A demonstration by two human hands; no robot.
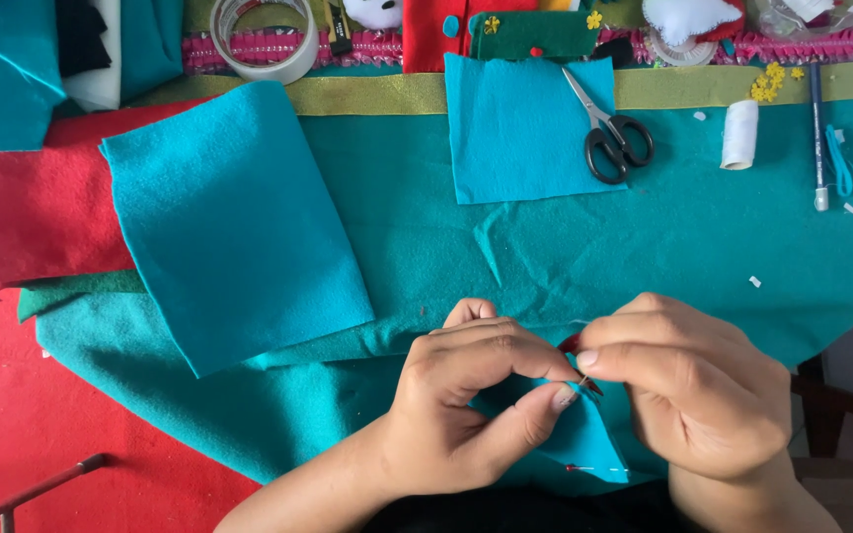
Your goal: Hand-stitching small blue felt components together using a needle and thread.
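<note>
My left hand (466, 395) and my right hand (688, 390) meet low in the head view over a small teal felt piece (584, 444). The left thumb and forefinger pinch the felt's upper edge. The right fingertips pinch something thin at that same spot, with a bit of red felt (572, 343) showing between the hands; a needle cannot be made out clearly. A line of white stitches (599, 469) runs along the piece's lower edge. Beneath lies a large teal felt sheet (703, 237).
A folded teal felt rectangle (234, 222) lies at left, a smaller blue-teal square (520, 128) at the back with black-handled scissors (609, 128) on it. A white thread spool (739, 134), a pen (818, 133), a tape roll (264, 38) and red felt (22, 212) surround them.
</note>
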